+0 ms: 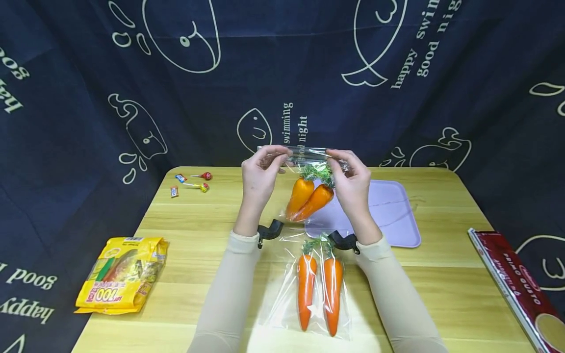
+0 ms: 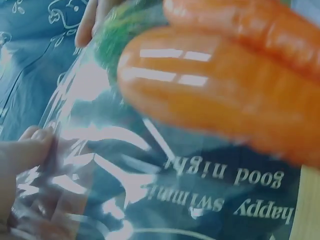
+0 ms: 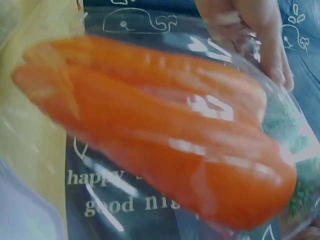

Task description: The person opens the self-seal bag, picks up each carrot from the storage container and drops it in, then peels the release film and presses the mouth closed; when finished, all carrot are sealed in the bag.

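Raised over the back of the table, a clear plastic bag point(image 1: 309, 154) hangs with two orange carrots point(image 1: 301, 195) with green tops inside. My left hand point(image 1: 259, 175) pinches its upper edge on the left, thumb against fingers. On the right, my right hand point(image 1: 354, 180) pinches the same edge. Both wrist views show the held carrots point(image 2: 200, 75) point(image 3: 165, 115) close up through shiny film, tips hanging down in the head view. Between my forearms, a second clear bag point(image 1: 280, 306) lies flat on the table with two more carrots point(image 1: 333, 289) in it.
A lilac tray point(image 1: 403, 230) lies behind my right wrist. At the back left are two lollipops point(image 1: 204, 187) and two small wrapped candies point(image 1: 174, 191). A yellow packet point(image 1: 119, 274) lies at left, a long dark red box point(image 1: 514, 279) at right. Dark printed cloth point(image 1: 282, 59) hangs behind.
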